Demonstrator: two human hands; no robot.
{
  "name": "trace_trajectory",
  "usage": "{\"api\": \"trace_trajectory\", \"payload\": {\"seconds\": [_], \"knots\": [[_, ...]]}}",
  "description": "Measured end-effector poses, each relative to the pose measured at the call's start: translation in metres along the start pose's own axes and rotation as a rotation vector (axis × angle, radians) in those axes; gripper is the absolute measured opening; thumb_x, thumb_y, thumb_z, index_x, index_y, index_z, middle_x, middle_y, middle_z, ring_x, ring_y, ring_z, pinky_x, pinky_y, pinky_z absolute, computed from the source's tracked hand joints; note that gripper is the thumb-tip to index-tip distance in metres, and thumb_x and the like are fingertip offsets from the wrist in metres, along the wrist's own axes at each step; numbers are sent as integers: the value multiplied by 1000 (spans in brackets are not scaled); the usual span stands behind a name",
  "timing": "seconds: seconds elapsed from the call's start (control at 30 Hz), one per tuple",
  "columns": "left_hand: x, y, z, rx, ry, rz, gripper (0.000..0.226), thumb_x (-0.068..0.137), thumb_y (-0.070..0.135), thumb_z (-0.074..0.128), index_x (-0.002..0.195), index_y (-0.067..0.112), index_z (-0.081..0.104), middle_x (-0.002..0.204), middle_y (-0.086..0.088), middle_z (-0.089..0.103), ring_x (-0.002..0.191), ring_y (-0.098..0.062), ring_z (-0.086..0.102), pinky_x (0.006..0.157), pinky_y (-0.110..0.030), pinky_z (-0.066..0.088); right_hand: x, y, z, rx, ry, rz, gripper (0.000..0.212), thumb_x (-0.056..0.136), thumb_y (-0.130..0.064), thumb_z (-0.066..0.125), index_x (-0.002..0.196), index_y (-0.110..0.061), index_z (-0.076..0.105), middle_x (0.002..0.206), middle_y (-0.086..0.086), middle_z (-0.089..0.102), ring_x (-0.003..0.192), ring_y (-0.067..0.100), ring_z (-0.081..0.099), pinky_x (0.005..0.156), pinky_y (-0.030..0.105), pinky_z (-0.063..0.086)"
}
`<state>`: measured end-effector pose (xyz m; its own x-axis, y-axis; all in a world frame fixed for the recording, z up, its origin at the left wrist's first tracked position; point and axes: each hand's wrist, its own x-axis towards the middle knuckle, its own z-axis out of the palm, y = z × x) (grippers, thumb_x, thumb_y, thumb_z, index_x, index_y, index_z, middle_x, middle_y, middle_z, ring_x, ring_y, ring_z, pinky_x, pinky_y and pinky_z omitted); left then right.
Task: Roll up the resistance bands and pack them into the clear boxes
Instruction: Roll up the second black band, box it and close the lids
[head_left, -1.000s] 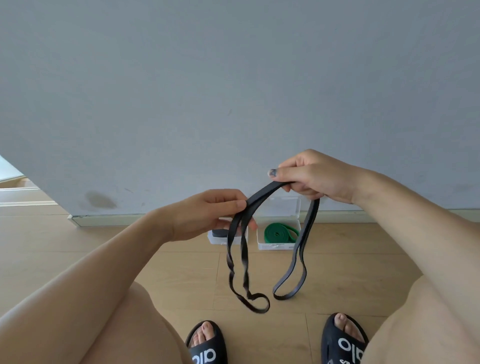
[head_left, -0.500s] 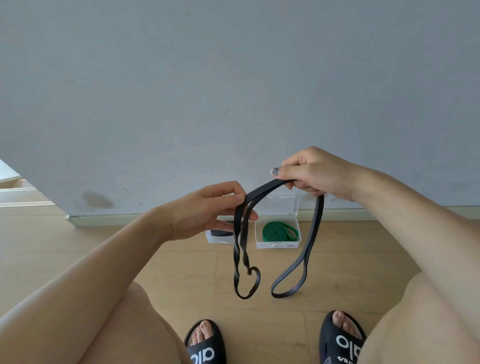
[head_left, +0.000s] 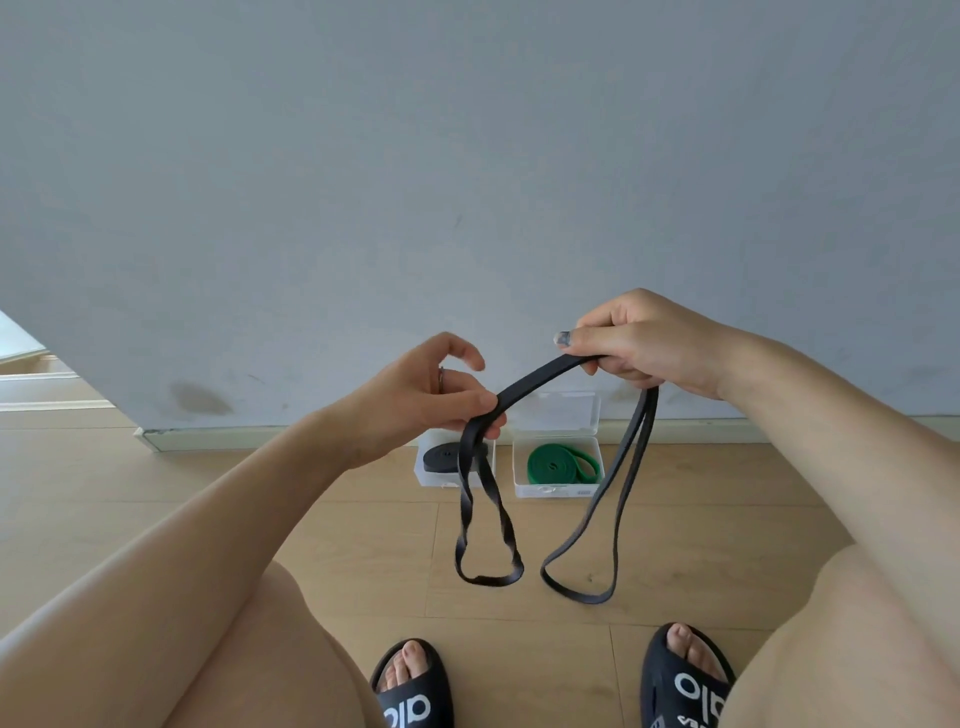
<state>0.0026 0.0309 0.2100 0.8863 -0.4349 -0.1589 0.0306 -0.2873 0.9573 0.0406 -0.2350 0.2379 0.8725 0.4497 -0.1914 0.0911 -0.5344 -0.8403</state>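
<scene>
Black resistance band (head_left: 540, 376), green rolled band (head_left: 560, 464) (in clear box (head_left: 556, 491)), black slides (head_left: 410, 691) with white lettering.

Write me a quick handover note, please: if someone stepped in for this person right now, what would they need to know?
Left hand: pinching the black band between thumb and fingers.
Right hand: closed on the same band; two loops hang down, the left one twisted.
On the floor by the wall: left clear box holds a rolled black band; right clear box, lid open, holds a rolled green band.
Done: two bands packed.
Left: untwist, roll and pack the held band. No empty box is visible.
</scene>
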Motion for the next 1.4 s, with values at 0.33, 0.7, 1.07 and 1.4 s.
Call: {"api": "trace_trajectory", "payload": {"seconds": [0.33,0.7,1.07,1.4], "knots": [[0,1,5,109,10,44,12,99,2,65,102,0,53,88,-25,71,77,-18,70,77,-28,54,-2,-6,14,-8,-161,48,40,107,-41,43,104,-14,72,70,11,68,60,23,56,77,35,53],[4,-2,8,70,-10,50,15,100,4,63,102,-6,51,84,-10,74,81,-21,67,80,-25,53,7,-10,42,-79,-258,1,50,104,-53,50,84,-9,63,59,2,54,54,20,46,58,28,46],[-3,2,0,283,-117,-38,24,107,24,54,101,29,77,105,-6,75,112,-22,68,103,-31,51,3,-10,22,-13,-167,-47,47,103,-39,59,68,-10,51,54,-2,23,49,16,16,46,24,19],[-7,-5,-7,31,-200,-138,19,109,16,49,107,9,66,113,-9,76,120,-36,65,90,-35,57,-2,-10,11,32,-116,-41,44,103,-34,60,69,-7,51,52,-1,22,50,16,15,47,25,17]]}}
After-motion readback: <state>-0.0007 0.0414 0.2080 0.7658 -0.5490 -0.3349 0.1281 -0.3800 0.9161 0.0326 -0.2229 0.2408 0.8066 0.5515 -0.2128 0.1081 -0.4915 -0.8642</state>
